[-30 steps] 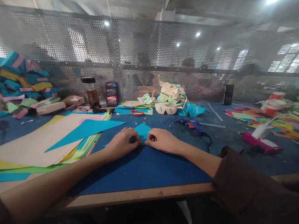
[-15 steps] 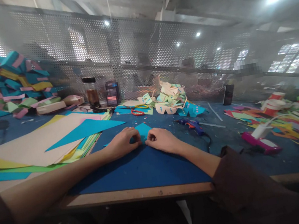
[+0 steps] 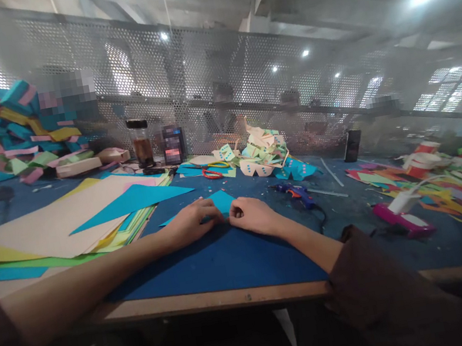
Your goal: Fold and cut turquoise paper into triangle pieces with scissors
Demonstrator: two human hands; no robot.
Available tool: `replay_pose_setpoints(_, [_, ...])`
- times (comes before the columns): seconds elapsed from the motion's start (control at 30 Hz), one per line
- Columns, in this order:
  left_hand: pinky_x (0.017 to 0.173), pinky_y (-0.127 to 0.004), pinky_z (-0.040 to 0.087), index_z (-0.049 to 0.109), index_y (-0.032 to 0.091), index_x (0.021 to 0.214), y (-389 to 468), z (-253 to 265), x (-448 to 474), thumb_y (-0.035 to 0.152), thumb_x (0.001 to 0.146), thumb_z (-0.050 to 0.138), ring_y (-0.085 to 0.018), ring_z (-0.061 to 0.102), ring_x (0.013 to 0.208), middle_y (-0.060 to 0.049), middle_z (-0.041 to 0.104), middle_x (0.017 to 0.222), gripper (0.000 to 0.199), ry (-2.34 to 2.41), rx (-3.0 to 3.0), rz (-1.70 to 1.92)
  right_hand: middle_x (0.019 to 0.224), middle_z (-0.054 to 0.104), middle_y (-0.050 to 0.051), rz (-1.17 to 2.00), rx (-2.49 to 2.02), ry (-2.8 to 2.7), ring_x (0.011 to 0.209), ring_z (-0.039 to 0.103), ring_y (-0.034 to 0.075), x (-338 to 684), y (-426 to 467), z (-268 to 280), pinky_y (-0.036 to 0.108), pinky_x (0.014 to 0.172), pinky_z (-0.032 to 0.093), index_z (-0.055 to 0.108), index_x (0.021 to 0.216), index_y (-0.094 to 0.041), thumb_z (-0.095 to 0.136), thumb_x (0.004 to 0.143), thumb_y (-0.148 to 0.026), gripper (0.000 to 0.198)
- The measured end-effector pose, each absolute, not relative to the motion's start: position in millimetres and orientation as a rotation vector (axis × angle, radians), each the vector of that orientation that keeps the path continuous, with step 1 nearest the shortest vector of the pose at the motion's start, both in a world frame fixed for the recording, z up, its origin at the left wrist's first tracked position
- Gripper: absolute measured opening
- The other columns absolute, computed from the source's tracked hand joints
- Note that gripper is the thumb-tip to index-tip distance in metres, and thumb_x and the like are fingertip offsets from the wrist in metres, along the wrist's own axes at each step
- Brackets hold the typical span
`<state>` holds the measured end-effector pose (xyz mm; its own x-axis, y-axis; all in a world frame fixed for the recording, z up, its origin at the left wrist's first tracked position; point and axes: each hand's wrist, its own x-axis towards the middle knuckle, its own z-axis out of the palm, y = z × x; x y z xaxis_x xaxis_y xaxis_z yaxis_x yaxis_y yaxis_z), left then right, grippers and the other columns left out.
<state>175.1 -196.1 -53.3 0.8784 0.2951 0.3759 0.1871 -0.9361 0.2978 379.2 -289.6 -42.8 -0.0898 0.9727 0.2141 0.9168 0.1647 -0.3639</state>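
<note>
A piece of bright blue paper (image 3: 223,200) lies flat on the dark blue table mat, its pointed top showing between my hands. My left hand (image 3: 196,218) rests over its left part, fingers curled and pressed down at the near edge. From the right, my right hand (image 3: 249,214) pinches the same near edge with thumb and fingers bent together. The two sets of fingertips almost meet, and they hide much of the paper's lower edge. Left of my hands, a larger blue paper triangle (image 3: 129,203) lies on a stack of coloured sheets (image 3: 56,222).
Scissors with red handles (image 3: 212,173) and cut, dotted paper pieces (image 3: 263,152) lie beyond my hands. A blue glue gun (image 3: 295,193) with a cord is to the right, near a magenta-and-white device (image 3: 404,221). A jar (image 3: 142,144) and phone (image 3: 173,144) stand against the perforated screen.
My left fingers have slid slightly right along the near edge, straightening a little. My right hand has shifted slightly right. The paper lies in about the same place.
</note>
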Motion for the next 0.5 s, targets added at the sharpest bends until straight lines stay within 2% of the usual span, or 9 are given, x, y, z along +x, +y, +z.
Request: replay_pose_setpoints(0.5, [0.1,-0.037,0.045,0.075,0.023,0.096,-195.5,-52.7,174.7,0.014,0.092,0.054,-0.02,0.064,0.096,-0.004,0.068,0.096,0.023,0.339,2.784,0.623,0.088,0.072,0.003,0.231,-1.849,-2.092,0.078,0.063,0.016,384.8,-294.6,-32.7,0.025,0.064,0.036,0.066,0.079,-0.02,0.065,0.085,-0.03,0.011])
